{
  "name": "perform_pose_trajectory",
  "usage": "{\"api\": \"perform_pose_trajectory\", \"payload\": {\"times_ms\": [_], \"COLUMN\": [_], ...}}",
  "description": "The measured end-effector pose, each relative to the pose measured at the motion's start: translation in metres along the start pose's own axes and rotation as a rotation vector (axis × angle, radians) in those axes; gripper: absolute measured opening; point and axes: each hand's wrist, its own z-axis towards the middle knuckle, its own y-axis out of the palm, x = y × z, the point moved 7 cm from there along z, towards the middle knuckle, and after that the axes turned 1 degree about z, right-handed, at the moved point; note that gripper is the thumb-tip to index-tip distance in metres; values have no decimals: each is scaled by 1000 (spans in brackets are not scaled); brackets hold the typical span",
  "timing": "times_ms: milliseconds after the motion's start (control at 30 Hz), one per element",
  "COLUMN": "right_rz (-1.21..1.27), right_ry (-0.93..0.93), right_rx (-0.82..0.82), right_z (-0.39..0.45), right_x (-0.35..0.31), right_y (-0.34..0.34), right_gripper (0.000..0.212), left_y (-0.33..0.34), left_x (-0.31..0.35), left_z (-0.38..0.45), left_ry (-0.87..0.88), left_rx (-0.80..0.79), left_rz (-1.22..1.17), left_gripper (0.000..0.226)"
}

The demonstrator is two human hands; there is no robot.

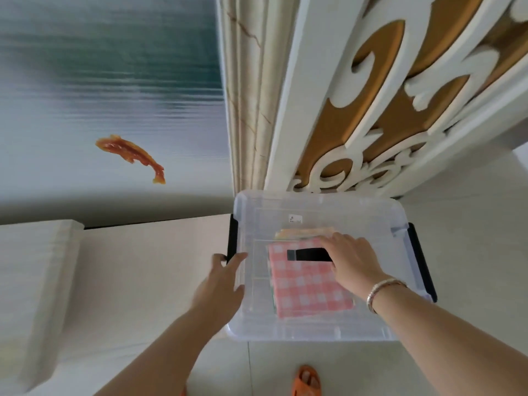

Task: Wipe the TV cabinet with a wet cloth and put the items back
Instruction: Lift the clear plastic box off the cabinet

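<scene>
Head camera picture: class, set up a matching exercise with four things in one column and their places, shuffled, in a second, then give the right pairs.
Things:
1. pink checked cloth
2. left hand
3. bracelet
4. orange slipper

Places:
A. on the right wrist
B. on the floor below the box
C. at the clear box's left edge
D. inside the clear box

Pairs: 1-D, 2-C, 3-A, 4-B

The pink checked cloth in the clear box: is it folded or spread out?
Folded. The pink checked cloth lies as a neat square stack with layered edges inside the clear box, under the right hand.
</scene>
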Motion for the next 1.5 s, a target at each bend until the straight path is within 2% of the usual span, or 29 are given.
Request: {"api": "perform_pose_trajectory", "payload": {"times_ms": [233,533,767,1000,1100,1200,1267,1400,1500], "right_rz": [99,79,20,-70,-47,65,110,190,266], "right_ry": [26,-96,-115,-120,-160,-219,-257,-314,-364], "right_rx": [-117,-221,-247,-298,-279,-212,-172,-92,-27], "right_z": [37,100,130,132,118,99,82,50,27], "right_x": [78,71,52,39,24,-8,-38,-118,-196], "right_y": [94,222,264,264,234,168,112,-20,-129], "right_gripper": [58,58,45,38,32,24,14,17,15], "left_y": [106,200,224,197,169,115,66,-55,-155], "left_x": [29,-20,-41,-31,-23,-18,-13,-23,-53], "left_z": [57,126,146,148,128,93,61,-22,-93], "left_ry": [-68,-276,-328,-202,-166,-186,-197,-175,-169], "left_rx": [-121,-231,-238,-176,-99,69,172,360,502], "left_rz": [-120,-244,-246,-225,-260,-343,-411,-538,-534], "left_gripper": [63,65,68,59,50,33,25,22,24]}}
